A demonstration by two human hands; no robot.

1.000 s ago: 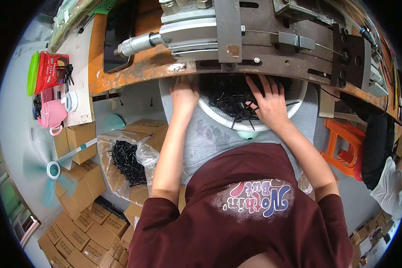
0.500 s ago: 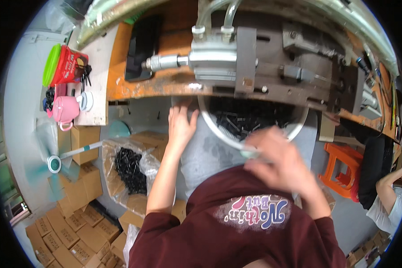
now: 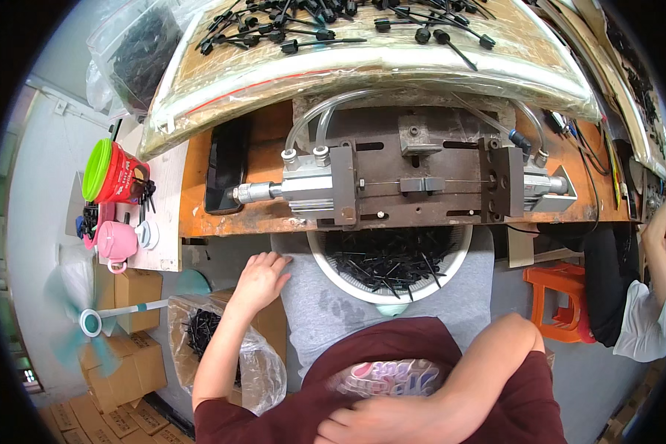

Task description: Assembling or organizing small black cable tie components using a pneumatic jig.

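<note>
My left hand (image 3: pixel 260 283) rests at the left edge of the grey cloth (image 3: pixel 300 311) over my lap, thumb apart from the fingers and nothing in it. Drawn back across my maroon shirt (image 3: pixel 414 329), my right hand (image 3: pixel 388 423) is at the lower edge, its fingers bent and their tips out of sight. Between my arms and the bench sits a round white basket (image 3: pixel 333 281) full of thin black plastic parts (image 3: pixel 392 263). Above it, a metal fixture (image 3: pixel 422 207) with two air cylinders stands on the bench; a small dark block (image 3: pixel 420 185) lies at its middle.
Black parts with stems (image 3: pixel 303 44) lie on a plastic-wrapped board (image 3: pixel 333 70) behind. At left are a phone (image 3: pixel 226 166), a red tub (image 3: pixel 126 177), a pink cup (image 3: pixel 116 240), a fan (image 3: pixel 90 323) and a plastic-lined box (image 3: pixel 255 362). An orange stool (image 3: pixel 551 296) and another person (image 3: pixel 647 311) are at right.
My right hand has gone from beside the basket down to my chest. The view has tilted up, bringing the wrapped board into sight. My left hand stays by the cloth.
</note>
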